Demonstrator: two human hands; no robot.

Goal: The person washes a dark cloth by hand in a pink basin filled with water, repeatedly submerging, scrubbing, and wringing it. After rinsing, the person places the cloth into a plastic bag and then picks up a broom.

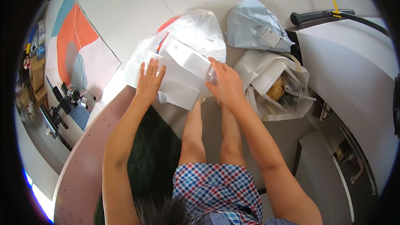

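Several white polystyrene foam pieces lie bunched together in front of me, partly inside a clear plastic bag [203,22]. My left hand [149,81] rests with its fingers spread on the left part of a wide foam piece [175,72]. At the right end of an upper foam block [184,54], my right hand [227,82] has its thumb and fingers around the corner. A lower foam piece [182,95] juts towards my legs. Red and blue edges show between the foam and the bag; what they belong to is hidden.
To the right are a grey plastic mailing bag [253,26] with a label and a white tote bag [281,112] holding packaged items. A pink curved panel [93,137] runs along my left. Beyond it lies a patterned mat [84,37]. A white cabinet-like surface [350,59] stands at right.
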